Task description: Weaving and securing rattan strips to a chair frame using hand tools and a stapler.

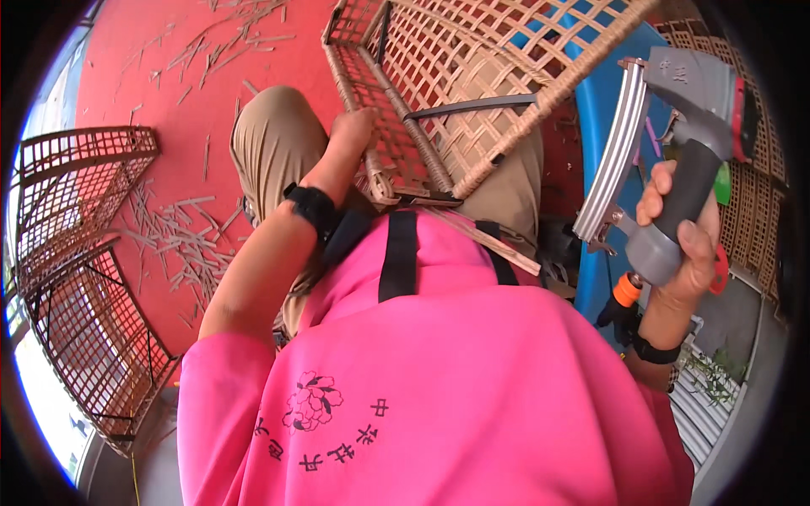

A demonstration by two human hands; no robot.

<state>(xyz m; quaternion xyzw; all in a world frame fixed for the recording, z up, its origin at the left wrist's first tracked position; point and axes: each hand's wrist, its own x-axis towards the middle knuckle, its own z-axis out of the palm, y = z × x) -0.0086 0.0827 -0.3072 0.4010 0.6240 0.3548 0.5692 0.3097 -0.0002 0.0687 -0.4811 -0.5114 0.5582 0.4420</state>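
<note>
A woven rattan basket frame (540, 72) with an open lattice and dark straps rests across my knees. My left hand (352, 135) is closed round its left rim, the fingers partly hidden behind the edge. Held up at the right is an air stapler (700, 164) with a black grip and a long silver magazine, my right hand (699, 244) wrapped round its handle. An orange hose fitting (627, 289) hangs under the tool. Close to my waist, a few flat rattan strips (498, 243) stick out from the frame's lower corner.
Woven baskets (84, 295) stand at the far left, and more woven panels (753, 228) lean at the right. Loose rattan offcuts (181, 244) litter the red floor (202, 126). Beside my right leg is a blue plastic surface (597, 274).
</note>
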